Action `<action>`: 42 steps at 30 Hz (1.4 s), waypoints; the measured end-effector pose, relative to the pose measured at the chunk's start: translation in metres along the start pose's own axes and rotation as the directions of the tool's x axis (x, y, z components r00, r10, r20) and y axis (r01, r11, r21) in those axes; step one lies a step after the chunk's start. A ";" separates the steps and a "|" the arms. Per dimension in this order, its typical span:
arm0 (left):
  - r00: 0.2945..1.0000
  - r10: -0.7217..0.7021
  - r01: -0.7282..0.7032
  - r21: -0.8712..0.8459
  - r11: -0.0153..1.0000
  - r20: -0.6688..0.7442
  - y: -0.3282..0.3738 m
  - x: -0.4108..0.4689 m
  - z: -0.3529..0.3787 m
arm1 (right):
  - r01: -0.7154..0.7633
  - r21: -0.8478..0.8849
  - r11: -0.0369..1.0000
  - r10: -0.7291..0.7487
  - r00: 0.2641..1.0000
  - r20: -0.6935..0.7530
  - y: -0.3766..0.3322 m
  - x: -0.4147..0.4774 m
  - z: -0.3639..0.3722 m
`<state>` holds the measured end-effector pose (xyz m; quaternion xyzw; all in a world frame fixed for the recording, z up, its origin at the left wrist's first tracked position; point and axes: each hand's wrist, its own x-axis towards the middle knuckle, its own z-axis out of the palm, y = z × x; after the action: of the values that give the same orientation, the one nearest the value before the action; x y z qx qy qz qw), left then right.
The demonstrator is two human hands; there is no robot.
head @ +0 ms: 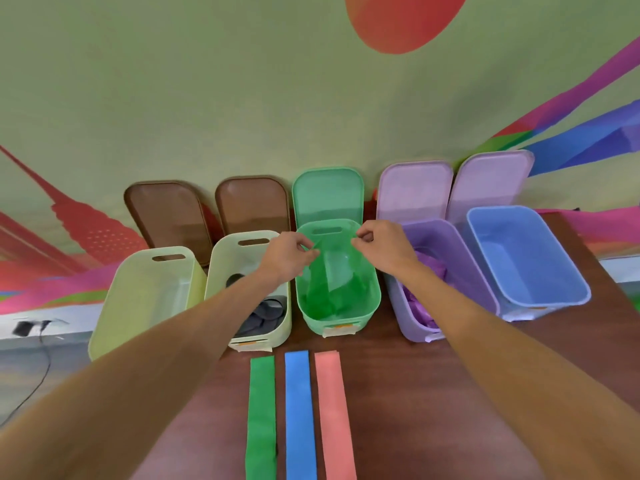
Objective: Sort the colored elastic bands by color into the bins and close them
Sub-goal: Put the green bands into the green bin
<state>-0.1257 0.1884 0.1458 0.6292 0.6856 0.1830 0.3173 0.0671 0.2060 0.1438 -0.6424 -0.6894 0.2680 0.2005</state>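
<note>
**Green band held over the green bin**

If one hand lets go first, the stretchy green band [334, 268] could spring sideways and drape over the rim of the green bin [376, 299] instead of dropping in. The left hand [287, 254] and right hand [379, 245] each pinch its top edge with curled fingers. It hangs between them, down into the bin, thin and half see-through. A second green band [261, 417], a blue band [300, 414] and a pink band [334, 414] lie flat on the surface [415, 393].
</note>
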 end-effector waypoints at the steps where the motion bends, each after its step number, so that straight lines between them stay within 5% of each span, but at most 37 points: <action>1: 1.000 -0.018 0.018 -0.007 1.000 0.021 -0.003 -0.002 0.003 | -0.011 -0.017 1.000 0.011 1.000 0.028 0.003 -0.002 0.004; 11: 0.982 0.021 -0.012 -0.046 0.999 0.189 -0.031 -0.045 -0.007 | -0.023 -0.216 0.976 0.068 0.977 0.204 0.010 -0.039 0.034; 23: 0.972 0.080 -0.068 -0.061 0.996 0.222 -0.123 -0.147 -0.065 | 0.064 -0.418 0.906 0.088 0.939 0.334 -0.044 -0.121 0.069; 32: 0.954 -0.048 0.085 -0.116 0.990 0.296 -0.185 -0.179 -0.045 | 0.081 -0.308 0.948 0.040 0.929 0.368 -0.056 -0.149 0.113; 42: 0.940 -0.220 0.234 -0.024 0.972 0.260 -0.222 -0.144 0.031 | -0.072 -0.102 0.992 0.108 0.901 0.419 -0.004 -0.138 0.173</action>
<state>-0.2694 0.0117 0.0084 0.5553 0.7017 0.0812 0.4389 -0.0310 0.0494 0.0215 -0.6078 -0.6967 0.3809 0.0061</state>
